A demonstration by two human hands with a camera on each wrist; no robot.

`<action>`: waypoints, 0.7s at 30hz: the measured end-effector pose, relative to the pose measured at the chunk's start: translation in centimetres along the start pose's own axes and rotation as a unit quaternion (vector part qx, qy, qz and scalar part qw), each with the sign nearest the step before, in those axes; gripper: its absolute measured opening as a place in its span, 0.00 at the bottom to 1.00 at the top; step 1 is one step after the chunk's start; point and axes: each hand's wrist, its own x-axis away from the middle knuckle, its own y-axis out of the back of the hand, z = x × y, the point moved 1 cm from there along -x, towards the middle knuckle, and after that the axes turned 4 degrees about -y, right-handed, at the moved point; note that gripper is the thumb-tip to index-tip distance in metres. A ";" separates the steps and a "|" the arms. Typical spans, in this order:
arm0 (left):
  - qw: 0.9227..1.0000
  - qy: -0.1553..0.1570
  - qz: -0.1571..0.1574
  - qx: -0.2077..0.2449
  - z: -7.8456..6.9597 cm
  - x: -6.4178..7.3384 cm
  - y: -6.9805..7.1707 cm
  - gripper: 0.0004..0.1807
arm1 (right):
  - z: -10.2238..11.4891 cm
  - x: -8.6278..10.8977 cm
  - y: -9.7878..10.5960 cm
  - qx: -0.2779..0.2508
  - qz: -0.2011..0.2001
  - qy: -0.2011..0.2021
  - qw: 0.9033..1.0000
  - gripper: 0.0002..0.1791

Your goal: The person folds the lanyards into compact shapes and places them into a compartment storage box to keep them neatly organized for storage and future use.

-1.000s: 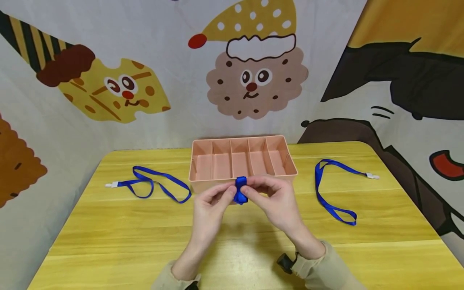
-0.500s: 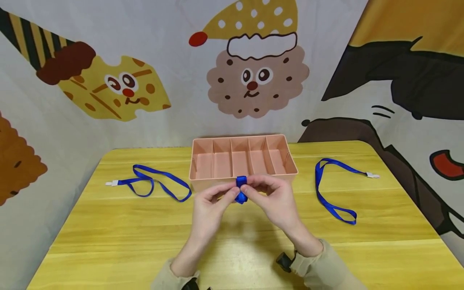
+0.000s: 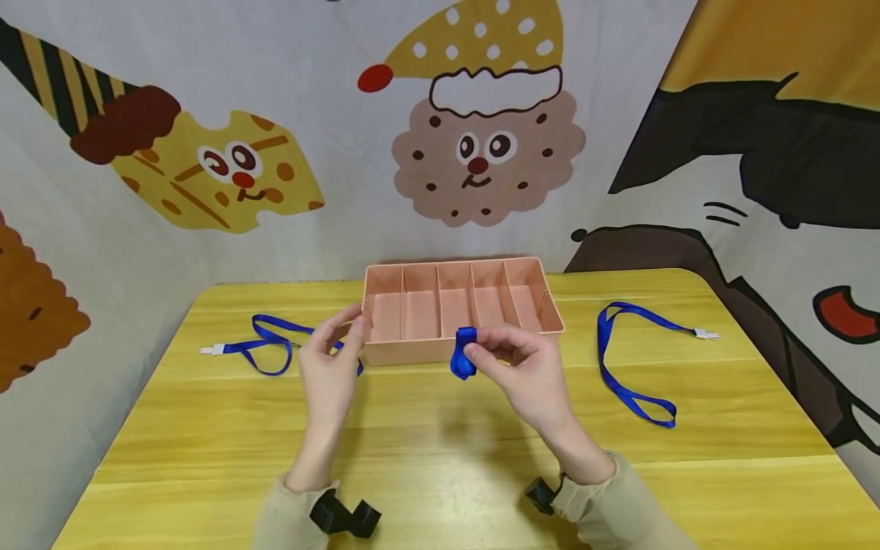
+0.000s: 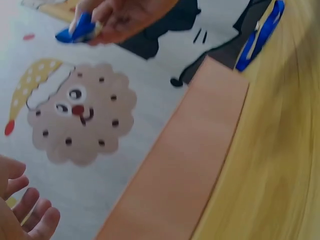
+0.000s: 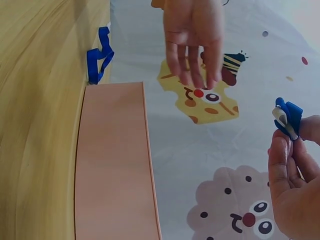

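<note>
My right hand (image 3: 525, 367) pinches a folded blue lanyard (image 3: 464, 353) between thumb and fingers, in front of the pink divided box. In the right wrist view a whitish clip (image 5: 281, 118) shows within the folds of the bundle. My left hand (image 3: 333, 367) is off to the left, near the box's front left corner, its fingers relaxed with nothing between them; the left wrist view shows its fingers (image 4: 37, 212) apart. Behind that hand, partly hidden by it, a second blue lanyard (image 3: 275, 359) lies loosely looped on the table, its white clip (image 3: 213, 350) pointing left.
The pink box (image 3: 412, 353) has several compartments side by side and stands at the table's back middle. A third blue lanyard (image 3: 605, 347) lies stretched out on the right of the wooden table (image 3: 227, 458). A printed cloth (image 3: 330, 252) hangs behind the table.
My left hand has let go of the folded lanyard and moved left, its fingers loosening. The right hand keeps its pinch on the bundle, which has shifted slightly right.
</note>
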 end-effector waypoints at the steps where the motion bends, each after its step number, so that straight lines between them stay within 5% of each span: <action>1: 1.000 0.002 -0.007 -0.007 0.3 -0.2 0.2 0.13 | 0.0 0.0 0.0 -0.001 0.000 0.000 1.000 0.06; 5: 0.999 0.027 -0.019 -0.027 1.7 -0.9 0.7 0.14 | -0.1 -0.1 0.0 -0.003 -0.001 0.002 1.000 0.06; 12: 0.996 0.080 0.005 -0.044 4.0 -1.3 0.9 0.17 | -0.4 0.0 0.1 -0.005 -0.003 0.007 1.000 0.05; 21: 0.991 0.130 0.037 -0.009 6.0 -1.7 0.6 0.19 | -0.7 -0.2 0.1 0.009 -0.002 0.003 1.000 0.05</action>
